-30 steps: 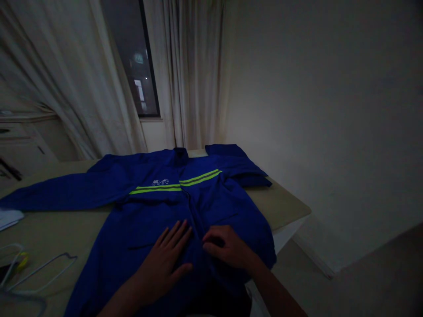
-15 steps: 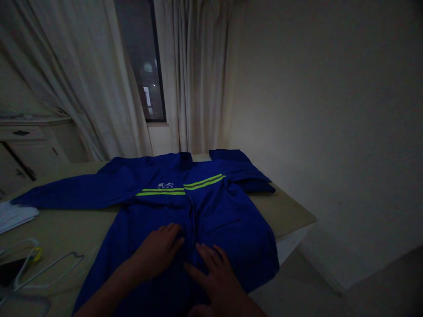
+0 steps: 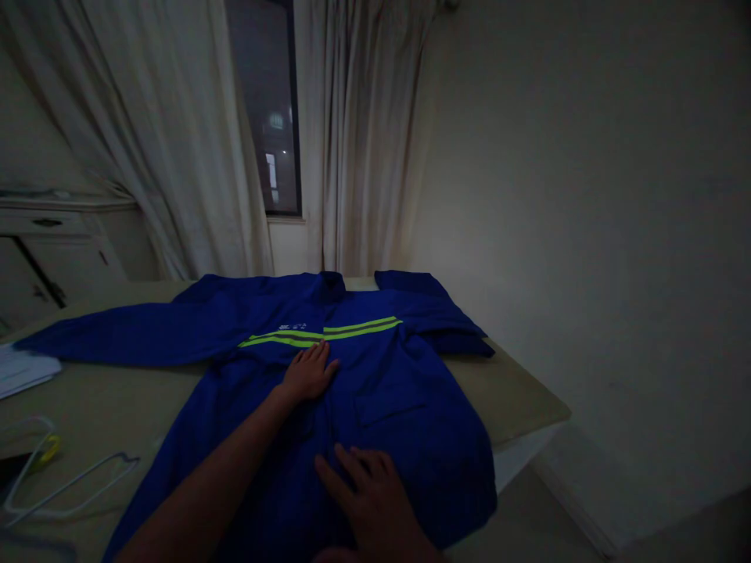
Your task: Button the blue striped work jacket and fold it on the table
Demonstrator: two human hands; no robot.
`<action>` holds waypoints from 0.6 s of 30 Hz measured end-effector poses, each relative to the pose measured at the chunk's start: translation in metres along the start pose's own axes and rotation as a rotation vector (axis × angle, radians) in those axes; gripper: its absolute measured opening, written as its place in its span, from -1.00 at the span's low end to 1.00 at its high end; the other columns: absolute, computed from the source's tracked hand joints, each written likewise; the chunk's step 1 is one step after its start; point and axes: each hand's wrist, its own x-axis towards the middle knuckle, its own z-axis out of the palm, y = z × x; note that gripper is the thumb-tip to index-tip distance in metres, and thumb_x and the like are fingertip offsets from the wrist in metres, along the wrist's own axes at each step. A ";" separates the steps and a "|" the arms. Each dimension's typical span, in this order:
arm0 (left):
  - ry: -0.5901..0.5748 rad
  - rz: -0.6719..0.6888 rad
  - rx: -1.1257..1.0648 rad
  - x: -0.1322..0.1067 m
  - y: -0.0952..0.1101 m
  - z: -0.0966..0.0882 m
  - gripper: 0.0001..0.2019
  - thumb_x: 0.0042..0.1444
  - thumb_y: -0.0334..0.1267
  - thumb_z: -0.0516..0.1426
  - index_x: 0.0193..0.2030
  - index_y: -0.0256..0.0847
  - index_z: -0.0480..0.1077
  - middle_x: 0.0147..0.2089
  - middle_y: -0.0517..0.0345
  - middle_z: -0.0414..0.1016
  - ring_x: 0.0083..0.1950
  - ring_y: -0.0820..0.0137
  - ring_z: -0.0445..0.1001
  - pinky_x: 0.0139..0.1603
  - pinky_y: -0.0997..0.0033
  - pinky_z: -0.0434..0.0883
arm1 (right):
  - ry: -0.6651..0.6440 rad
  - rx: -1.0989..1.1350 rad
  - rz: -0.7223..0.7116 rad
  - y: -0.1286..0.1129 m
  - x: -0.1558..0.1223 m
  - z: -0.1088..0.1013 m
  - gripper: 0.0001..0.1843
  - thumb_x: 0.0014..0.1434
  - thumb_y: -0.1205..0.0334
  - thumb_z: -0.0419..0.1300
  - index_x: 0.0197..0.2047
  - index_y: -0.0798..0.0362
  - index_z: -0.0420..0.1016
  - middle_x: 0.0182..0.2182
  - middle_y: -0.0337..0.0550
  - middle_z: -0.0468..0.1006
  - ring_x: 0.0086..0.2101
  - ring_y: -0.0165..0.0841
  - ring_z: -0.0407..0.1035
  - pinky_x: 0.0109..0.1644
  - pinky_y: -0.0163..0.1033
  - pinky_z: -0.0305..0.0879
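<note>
A blue work jacket [image 3: 404, 446] with yellow-green chest stripes lies front side up across the table. One sleeve stretches out to the left; the other is folded at the right. My left hand [image 3: 310, 371] rests on the front opening, its fingertips just touching the stripe at the middle of the chest. Lower down, my right hand [image 3: 371, 491] lies on the front to the right of the opening, fingers spread. Neither hand holds any cloth that I can see.
On the left of the table [image 3: 522, 391] lie a white clothes hanger [image 3: 76, 489], a dark flat object with a yellow part, and papers [image 3: 26, 371] touching the sleeve end. A wall [image 3: 587, 234] stands at the right; curtains [image 3: 364, 156] and a cabinet [image 3: 64, 242] are behind.
My left hand has slid up the jacket front from the lower opening to the chest stripe. My right hand stays low on the front, its fingers a little more spread. The view has shifted slightly.
</note>
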 end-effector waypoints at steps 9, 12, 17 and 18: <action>0.089 -0.014 0.058 0.057 -0.012 -0.052 -0.70 0.35 -0.22 0.01 0.08 -0.23 0.47 0.10 -0.20 0.53 0.13 0.07 0.51 0.15 0.09 0.38 | -0.095 0.018 -0.074 0.074 0.157 -0.033 -0.17 0.33 -0.38 0.07 0.40 0.06 0.32 0.33 0.13 0.39 0.25 0.00 0.30 0.30 0.05 0.22; 0.254 -0.058 -0.023 0.093 -0.033 -0.053 -0.61 0.31 -0.30 0.05 0.26 -0.26 0.35 0.23 -0.23 0.44 0.23 0.09 0.44 0.22 0.16 0.35 | -0.173 0.046 -0.107 0.097 0.175 -0.007 -0.10 0.32 -0.39 0.09 0.48 0.07 0.19 0.42 0.14 0.24 0.37 -0.01 0.14 0.40 0.11 0.10; 0.466 -0.113 -0.140 0.167 -0.062 -0.054 -0.46 0.29 -0.30 0.09 0.40 -0.32 0.20 0.37 -0.25 0.34 0.39 0.08 0.33 0.38 0.15 0.26 | -0.217 0.167 -0.103 0.106 0.166 0.007 -0.16 0.41 -0.31 -0.02 0.55 -0.01 -0.01 0.51 0.06 0.00 0.47 -0.06 -0.07 0.48 0.16 -0.09; 0.488 -0.131 -0.153 0.182 -0.064 -0.055 -0.43 0.30 -0.27 0.10 0.42 -0.31 0.17 0.40 -0.24 0.32 0.41 0.08 0.31 0.39 0.13 0.26 | -0.219 0.184 -0.097 0.106 0.165 0.006 -0.16 0.41 -0.31 -0.02 0.55 -0.02 -0.02 0.52 0.05 -0.02 0.47 -0.06 -0.09 0.49 0.16 -0.10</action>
